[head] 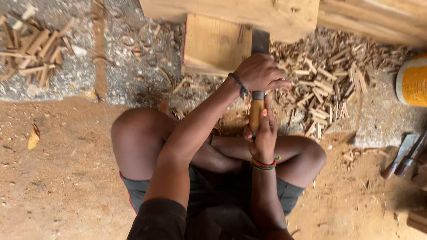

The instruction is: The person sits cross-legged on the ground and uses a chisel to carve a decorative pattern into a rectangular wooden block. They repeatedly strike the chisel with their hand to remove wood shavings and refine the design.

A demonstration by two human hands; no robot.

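- At the far left a heap of split wood sticks (31,49) lies on the grey ground, well apart from the person, as if put out of the way.
- A flat wooden board (213,44) lies under the end of a heavy timber beam (231,13), just beside the blade; what it serves there cannot be told.
- The left hand (258,73) is laid over the top of the broad chisel (260,42), fingers curled down on the blade just above the handle, a hold that looks meant to steer the edge against the beam.
- The right hand (262,135) is clenched around the chisel's wooden handle (255,115) from below, between the crossed knees, probably to brace and push.
- Right of the blade, loose wood chips (329,84) are strewn thickly on the ground.
- A yellow bucket (412,80) stands at the right edge.
- Two spare tools (407,155) with wooden handles lie on the sandy ground near the right knee, within reach.
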